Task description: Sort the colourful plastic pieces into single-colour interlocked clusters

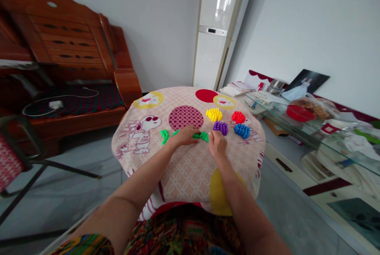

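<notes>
Small green plastic pieces (204, 136) lie on the cloth between my two hands, their kind too small to tell. My left hand (186, 136) stretches flat over part of this green row, with its fingertips at the pieces. At the row's right end, my right hand (218, 144) is closed, thumb and fingers pressed together against the green; whatever is inside is hidden. Further green pieces (164, 136) lie loose to the left of my left hand. Beyond my right hand sit a purple cluster (220, 127) and a yellow cluster (214, 115) of small knobbly pieces.
A red cluster (238, 117) and a blue cluster (242, 130) rest toward the right side of the round table's patterned tablecloth (187, 172). A cluttered glass-topped cabinet (297, 128) stands right, a wooden bench (68, 57) left, and a tall white air conditioner (210, 55) behind.
</notes>
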Demonstrator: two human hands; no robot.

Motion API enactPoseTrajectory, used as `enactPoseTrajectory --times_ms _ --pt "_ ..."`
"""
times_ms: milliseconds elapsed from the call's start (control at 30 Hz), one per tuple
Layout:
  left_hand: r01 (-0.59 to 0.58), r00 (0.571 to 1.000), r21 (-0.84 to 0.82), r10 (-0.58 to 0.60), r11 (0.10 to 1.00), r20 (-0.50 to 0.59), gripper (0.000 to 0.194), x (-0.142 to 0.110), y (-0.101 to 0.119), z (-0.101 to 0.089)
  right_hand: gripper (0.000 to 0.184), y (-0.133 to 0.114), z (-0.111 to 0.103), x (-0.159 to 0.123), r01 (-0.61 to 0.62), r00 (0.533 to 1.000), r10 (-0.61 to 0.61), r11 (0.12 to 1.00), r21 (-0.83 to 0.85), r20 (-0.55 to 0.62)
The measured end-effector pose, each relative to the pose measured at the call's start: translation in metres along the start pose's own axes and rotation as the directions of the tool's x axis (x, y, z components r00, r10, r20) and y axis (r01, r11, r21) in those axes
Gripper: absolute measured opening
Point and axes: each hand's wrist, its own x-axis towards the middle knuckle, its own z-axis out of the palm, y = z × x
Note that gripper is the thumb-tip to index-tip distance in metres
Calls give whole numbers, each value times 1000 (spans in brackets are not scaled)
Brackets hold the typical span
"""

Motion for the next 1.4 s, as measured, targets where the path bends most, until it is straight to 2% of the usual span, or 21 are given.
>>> enactPoseTrajectory --times_ms 100,167,200,233,300,367,400,433,500,600,700,767,900,1033,1267,1400 --pt "-22 996 -69 16 997 -88 32 -21 16 0 30 -16 7 -9 49 993 -52 998 35 108" --pt "7 975 -133 -37 991 -218 29 -34 17 -2 30 -21 7 -14 75 982 -93 991 109 166" --pt "43 951 -165 -91 985 -295 28 -40 15 -3 31 -22 5 -16 81 978 -109 984 161 177" --pt "93 914 -200 -163 975 -371 27 -47 10 -5 32 -22 3 -19 78 979 -116 974 214 170" --pt "238 799 -283 -353 929 -487 27 -63 -4 -11 35 -22 -2 -24 49 990 -84 957 284 112" --pt "388 657 -375 -538 842 -528 28 -79 -20 -17 38 -20 -5 -28 7 999 -18 958 287 36" --pt "436 606 -405 -595 803 -528 28 -87 -26 -19 39 -18 -6 -30 -14 1000 12 962 274 9" --pt "473 571 -424 -635 773 -520 27 -94 -32 -21 39 -17 -6 -31 -31 999 33 965 259 -4" --pt "526 538 -433 -681 732 -497 24 -105 -37 -21 38 -14 -4 -33 -54 999 53 971 233 8" --pt "585 521 -430 -725 688 -451 22 -112 -36 -13 38 -13 1 -35 -55 997 42 974 219 64" --pt "563 564 -435 -711 703 -419 25 -113 -32 0 37 -14 3 -37 -45 993 15 965 257 115" --pt "537 592 -445 -695 717 -407 28 -112 -31 5 36 -14 2 -39 -66 993 37 958 281 108" --pt "525 600 -439 -683 729 -417 30 -114 -28 7 36 -13 -1 -42 -112 993 99 953 283 59" --pt "511 608 -438 -672 739 -424 31 -115 -27 6 32 -12 1 -43 -111 992 96 966 232 77" --pt "472 567 -611 -749 636 -342 37 -115 -30 13 14 -17 2 -42 75 981 -87 994 75 174" --pt "435 565 -662 -757 611 -328 39 -115 -29 13 12 -18 0 -44 40 978 -63 992 116 201"
